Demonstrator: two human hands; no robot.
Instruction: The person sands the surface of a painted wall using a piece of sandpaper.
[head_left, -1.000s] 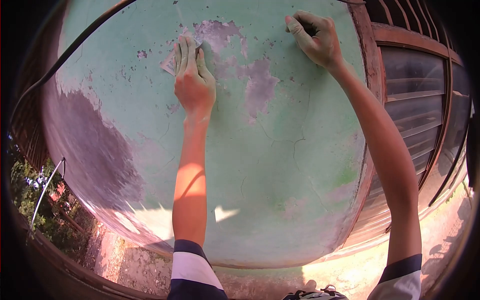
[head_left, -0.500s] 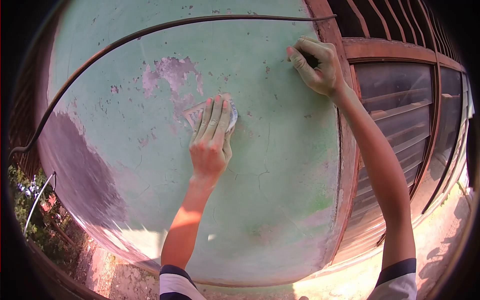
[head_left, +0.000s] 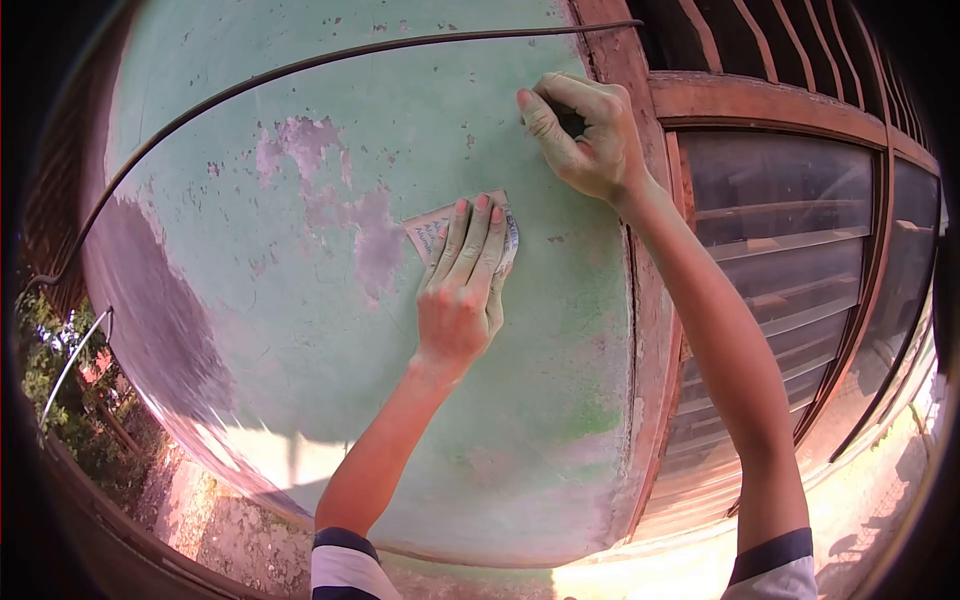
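Note:
My left hand (head_left: 460,315) presses a folded sheet of sandpaper (head_left: 428,226) against the green painted wall (head_left: 330,370), fingers stretched together over it. Printed lettering shows on the back of the sheet. To its left, pinkish-grey patches (head_left: 378,245) show where paint has come off. Higher up and to the right, my right hand (head_left: 592,140) is curled at the wall beside the wooden frame, thumb and forefinger closed round a dark hollow. Nothing is seen in it. Pale dust coats both hands.
A dark cable (head_left: 300,66) arcs across the upper wall to the wooden frame (head_left: 655,330). Right of that is a louvred glass window (head_left: 780,240), with wooden bars (head_left: 760,40) above. Plants (head_left: 70,400) and a thin pale wire (head_left: 72,372) are at lower left.
My left hand has slid the sandpaper to the right across the wall, uncovering more of the bare patch. The view has shifted slightly right; my right hand keeps its curled pose.

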